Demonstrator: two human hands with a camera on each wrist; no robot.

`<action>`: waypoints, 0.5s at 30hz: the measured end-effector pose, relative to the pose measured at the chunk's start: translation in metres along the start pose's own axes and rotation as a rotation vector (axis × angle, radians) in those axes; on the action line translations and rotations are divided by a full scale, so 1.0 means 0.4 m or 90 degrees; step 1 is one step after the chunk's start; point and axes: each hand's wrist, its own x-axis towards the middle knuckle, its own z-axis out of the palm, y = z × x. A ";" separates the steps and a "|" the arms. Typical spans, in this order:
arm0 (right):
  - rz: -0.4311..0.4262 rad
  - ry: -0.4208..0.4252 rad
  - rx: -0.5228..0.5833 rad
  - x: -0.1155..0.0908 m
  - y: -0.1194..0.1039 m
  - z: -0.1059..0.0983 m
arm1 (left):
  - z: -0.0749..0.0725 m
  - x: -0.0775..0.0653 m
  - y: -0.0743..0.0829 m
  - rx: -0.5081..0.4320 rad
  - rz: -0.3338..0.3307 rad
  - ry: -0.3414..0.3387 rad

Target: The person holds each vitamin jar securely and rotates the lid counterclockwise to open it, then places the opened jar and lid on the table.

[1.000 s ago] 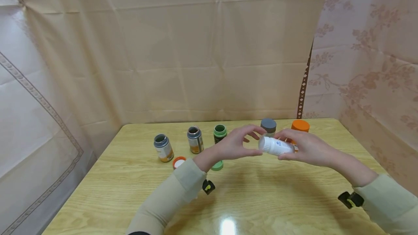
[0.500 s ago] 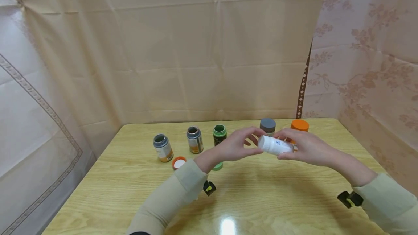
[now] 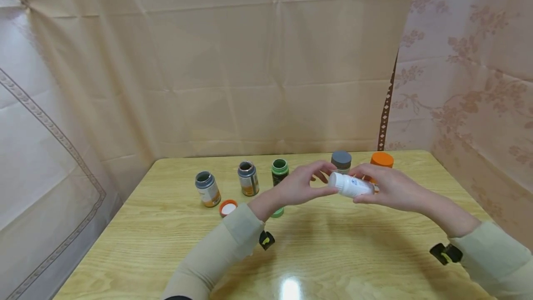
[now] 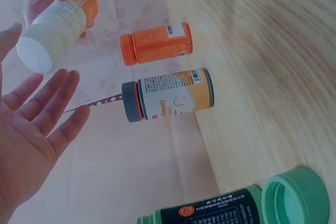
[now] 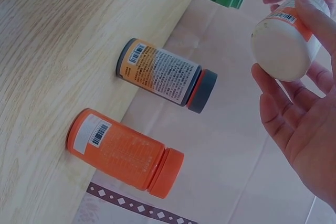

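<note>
My right hand (image 3: 387, 188) grips a white pill bottle (image 3: 357, 188) round its body, above the table. The bottle lies tilted in the air, with its ridged white cap (image 4: 37, 50) toward my left hand (image 3: 301, 183). In the left wrist view the left fingers (image 4: 55, 106) are spread and relaxed, with fingertips near the cap's edge. From the right wrist view I see the bottle's white base (image 5: 278, 53), its orange label band, and the right thumb lying along its side.
Behind the hands stand a grey-lidded bottle (image 3: 342, 160) and an orange bottle (image 3: 382, 159), both capped. Two uncapped grey-necked bottles (image 3: 208, 190) (image 3: 249, 180) and an uncapped green bottle (image 3: 280, 170) stand further left. An orange-rimmed lid (image 3: 228, 208) and a green lid (image 4: 296, 198) lie on the table (image 3: 325, 253).
The left thumb and fingers have shifted slightly around the cap end, the thumb a little to the right. The right hand still holds the white pill bottle in nearly the same place.
</note>
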 end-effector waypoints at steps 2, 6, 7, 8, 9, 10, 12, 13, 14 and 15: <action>-0.001 0.001 0.000 0.000 -0.001 -0.001 | -0.004 -0.001 -0.001 0.017 0.013 0.007; 0.004 -0.002 0.003 0.000 -0.004 -0.004 | -0.014 -0.005 0.002 0.036 0.029 0.011; 0.004 -0.003 0.004 0.001 -0.004 -0.005 | -0.015 -0.006 0.004 0.038 0.034 0.009; 0.005 -0.003 0.005 0.001 -0.005 -0.005 | -0.017 -0.007 0.005 0.037 0.040 0.006; 0.005 -0.003 0.005 0.001 -0.005 -0.005 | -0.017 -0.008 0.006 0.036 0.046 0.002; 0.005 -0.003 0.005 0.001 -0.005 -0.005 | -0.017 -0.008 0.006 0.035 0.052 -0.001; 0.005 -0.003 0.003 0.000 -0.006 -0.005 | -0.015 -0.007 0.006 0.034 0.062 -0.009; 0.005 -0.003 0.002 0.000 -0.006 -0.004 | -0.014 -0.006 0.007 0.034 0.065 -0.012; 0.006 -0.004 0.002 0.000 -0.007 -0.004 | -0.012 -0.006 0.007 0.033 0.067 -0.015; 0.007 -0.005 0.003 0.000 -0.007 -0.004 | -0.010 -0.005 0.007 0.034 0.068 -0.017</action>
